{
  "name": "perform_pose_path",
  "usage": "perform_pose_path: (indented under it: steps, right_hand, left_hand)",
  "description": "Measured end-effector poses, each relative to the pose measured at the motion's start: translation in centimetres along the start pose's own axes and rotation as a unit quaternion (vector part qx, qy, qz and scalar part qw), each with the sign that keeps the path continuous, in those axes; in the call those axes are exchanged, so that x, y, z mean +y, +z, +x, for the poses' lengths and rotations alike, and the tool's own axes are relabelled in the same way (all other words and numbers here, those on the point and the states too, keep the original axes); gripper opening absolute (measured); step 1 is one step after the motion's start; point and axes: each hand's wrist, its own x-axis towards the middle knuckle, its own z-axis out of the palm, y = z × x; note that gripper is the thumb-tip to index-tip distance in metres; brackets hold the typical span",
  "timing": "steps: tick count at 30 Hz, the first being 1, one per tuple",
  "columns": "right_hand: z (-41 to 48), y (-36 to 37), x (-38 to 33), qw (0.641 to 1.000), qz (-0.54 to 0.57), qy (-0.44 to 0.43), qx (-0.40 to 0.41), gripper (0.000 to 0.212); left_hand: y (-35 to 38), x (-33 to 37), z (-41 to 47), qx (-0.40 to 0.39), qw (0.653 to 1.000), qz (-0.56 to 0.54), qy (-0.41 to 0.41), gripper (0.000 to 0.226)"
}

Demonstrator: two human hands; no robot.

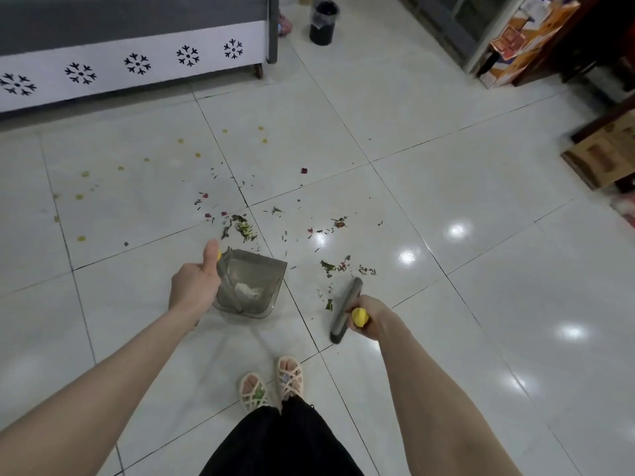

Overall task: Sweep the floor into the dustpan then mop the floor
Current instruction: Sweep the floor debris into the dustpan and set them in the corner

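Above white floor tiles (429, 132) strewn with green and red plant scraps (242, 229), a translucent grey plastic dustpan (256, 281) is gripped in the left hand (194, 286), mouth toward the litter, and a grey yellow-handled brush (345, 309) is clasped in the right hand (374, 320), seemingly for sweeping.

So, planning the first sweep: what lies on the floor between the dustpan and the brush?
In the head view, mostly bare tile crossed by a grout line between dustpan and brush, with small green leaf scraps close beside the brush.
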Motion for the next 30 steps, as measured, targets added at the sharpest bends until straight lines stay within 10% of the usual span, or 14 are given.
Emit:
perform_pose_path:
  steps: [30]
  right_hand:
    - [-1.9, -0.4, -1.7, 0.998, 0.043, -0.02, 0.028, 0.014]
  left_hand:
    - [0.0, 0.5, 1.2, -0.007, 1.0, 0.017, 0.016, 0.088]
